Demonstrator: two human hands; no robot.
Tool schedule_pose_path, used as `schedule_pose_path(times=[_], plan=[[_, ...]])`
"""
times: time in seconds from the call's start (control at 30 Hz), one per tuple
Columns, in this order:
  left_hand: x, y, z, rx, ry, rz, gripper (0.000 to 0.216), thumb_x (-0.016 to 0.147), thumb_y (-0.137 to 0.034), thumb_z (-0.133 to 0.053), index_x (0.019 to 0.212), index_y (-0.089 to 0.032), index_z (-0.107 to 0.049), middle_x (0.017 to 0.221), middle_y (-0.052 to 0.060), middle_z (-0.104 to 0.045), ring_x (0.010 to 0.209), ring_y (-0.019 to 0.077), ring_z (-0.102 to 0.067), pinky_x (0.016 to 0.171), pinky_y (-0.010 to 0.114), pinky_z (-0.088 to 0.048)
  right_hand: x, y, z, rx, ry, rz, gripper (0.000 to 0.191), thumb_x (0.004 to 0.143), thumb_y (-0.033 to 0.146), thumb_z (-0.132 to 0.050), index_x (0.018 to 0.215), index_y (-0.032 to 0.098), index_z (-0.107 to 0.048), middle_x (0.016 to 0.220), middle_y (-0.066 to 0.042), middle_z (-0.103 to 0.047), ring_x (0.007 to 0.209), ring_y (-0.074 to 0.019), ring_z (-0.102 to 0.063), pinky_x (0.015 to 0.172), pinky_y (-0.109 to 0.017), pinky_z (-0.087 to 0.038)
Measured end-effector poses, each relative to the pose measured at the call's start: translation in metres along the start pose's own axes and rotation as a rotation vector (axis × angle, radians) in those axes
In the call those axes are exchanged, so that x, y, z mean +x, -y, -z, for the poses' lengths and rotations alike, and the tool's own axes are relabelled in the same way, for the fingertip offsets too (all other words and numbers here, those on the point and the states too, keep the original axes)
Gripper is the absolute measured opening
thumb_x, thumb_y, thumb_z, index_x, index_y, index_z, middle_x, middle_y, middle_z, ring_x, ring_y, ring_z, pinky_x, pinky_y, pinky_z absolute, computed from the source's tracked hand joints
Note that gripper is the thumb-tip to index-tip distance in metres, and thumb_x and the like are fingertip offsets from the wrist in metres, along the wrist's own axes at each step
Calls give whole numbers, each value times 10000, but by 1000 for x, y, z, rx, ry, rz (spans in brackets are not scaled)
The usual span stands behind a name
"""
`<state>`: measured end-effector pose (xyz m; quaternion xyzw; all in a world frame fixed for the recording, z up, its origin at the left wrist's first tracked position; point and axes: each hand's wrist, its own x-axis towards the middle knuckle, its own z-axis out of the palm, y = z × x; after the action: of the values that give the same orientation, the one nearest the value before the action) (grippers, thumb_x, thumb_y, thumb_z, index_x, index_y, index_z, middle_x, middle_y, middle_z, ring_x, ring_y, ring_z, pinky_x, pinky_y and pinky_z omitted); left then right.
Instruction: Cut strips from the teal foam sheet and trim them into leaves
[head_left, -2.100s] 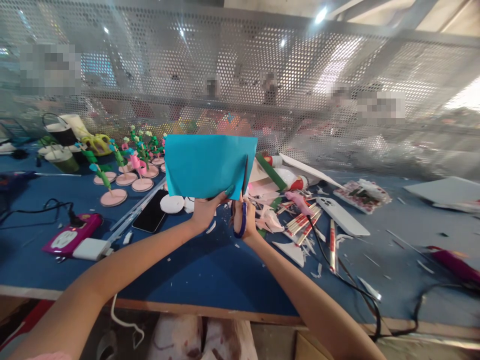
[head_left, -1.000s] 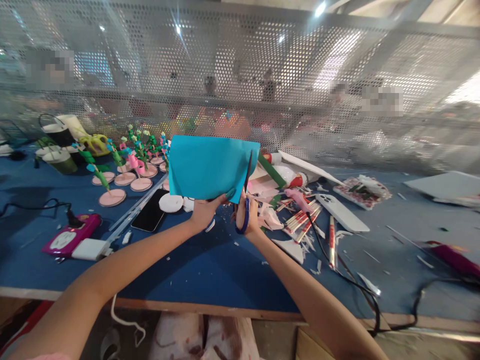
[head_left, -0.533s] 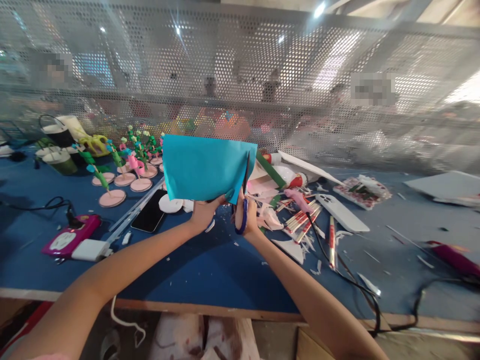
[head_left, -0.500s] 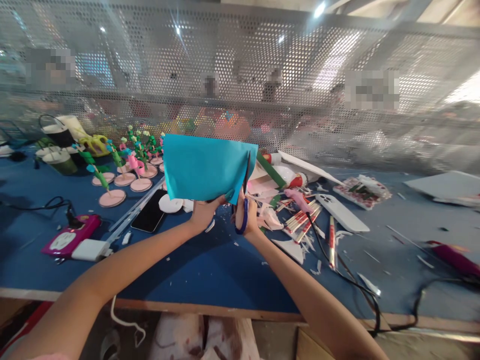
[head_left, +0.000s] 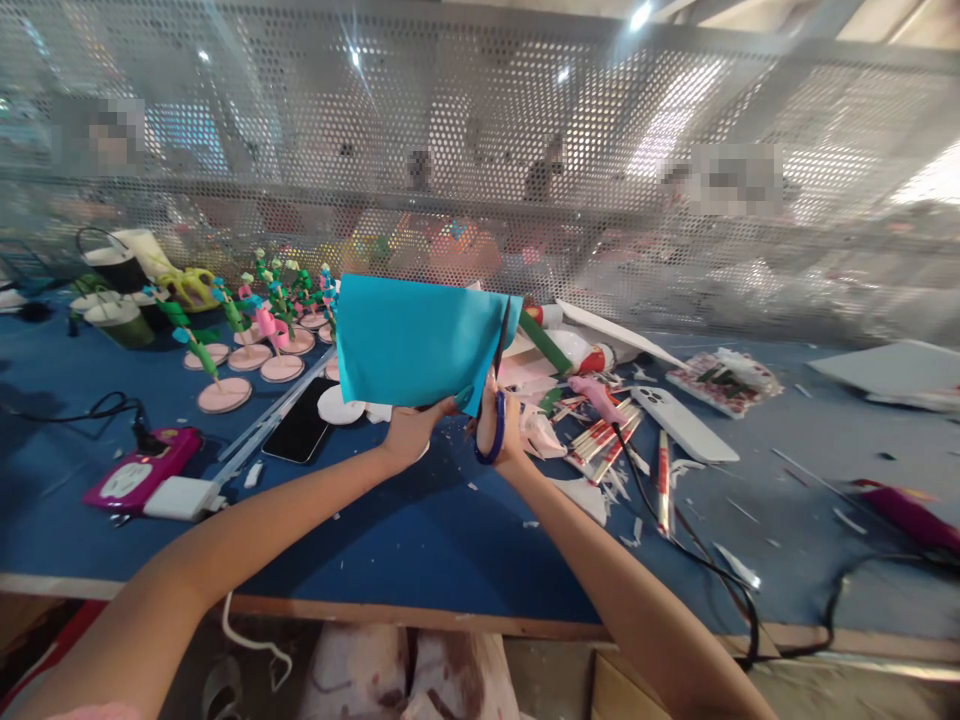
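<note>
Head view: the sheet [head_left: 416, 340] is raised above the table [head_left: 420, 545], its lower edge pinched by the left hand [head_left: 411, 435]; the right hand [head_left: 508, 425] grips scissors [head_left: 501, 345] at the sheet's right end. Held by one edge, it could flex and send the scissors astray. Its long axis runs side to side; the scissors point upward.

Pale, off-white legwear [head_left: 356, 665] scattered with brownish-red marks, its exact pattern too soft to make out, is worn with a pink garment [head_left: 97, 711] whose edge shows high on the left arm [head_left: 169, 590]; both forearms [head_left: 300, 510] are bare, as are the left hand [head_left: 411, 434] and the right hand [head_left: 511, 428], while the left thumbnail [head_left: 463, 397] appears a dark, greenish teal
</note>
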<state>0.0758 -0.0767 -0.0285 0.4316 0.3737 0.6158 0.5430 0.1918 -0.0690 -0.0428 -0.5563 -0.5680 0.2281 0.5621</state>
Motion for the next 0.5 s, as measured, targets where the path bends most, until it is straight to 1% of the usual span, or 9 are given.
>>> schedule_pose_path(times=[0.17,0.3,0.4,0.5], plan=[[1,1,0,48,-6,-27,206,481,-343,-791,539,-180,-680,641,43,-708,682,216,-655,779,361,-515,0,-1,-1,7,14,-14,485,843,634,-312,556,244,-342,454,5,-420,439,-158,-459,476,-314,-374],[1,0,0,84,-3,-37,162,508,-307,-777,530,-185,-671,587,29,-686,626,204,-643,750,353,-512,0,-3,-2,-13,2,4,494,840,644,-305,551,245,-339,471,-1,-418,466,-164,-459,487,-318,-376],[1,0,1,65,2,-25,123,515,-271,-771,546,-196,-678,595,21,-687,628,196,-645,748,341,-512,-1,-3,-2,1,1,15,482,841,640,-315,564,246,-337,463,3,-406,463,-160,-447,486,-320,-365],[2,3,1,7,-3,-1,146,503,-285,-776,541,-192,-669,588,16,-683,617,193,-639,735,346,-512,-2,0,-2,3,-5,24,485,832,647,-329,555,249,-324,444,7,-387,465,-160,-443,476,-316,-355]])
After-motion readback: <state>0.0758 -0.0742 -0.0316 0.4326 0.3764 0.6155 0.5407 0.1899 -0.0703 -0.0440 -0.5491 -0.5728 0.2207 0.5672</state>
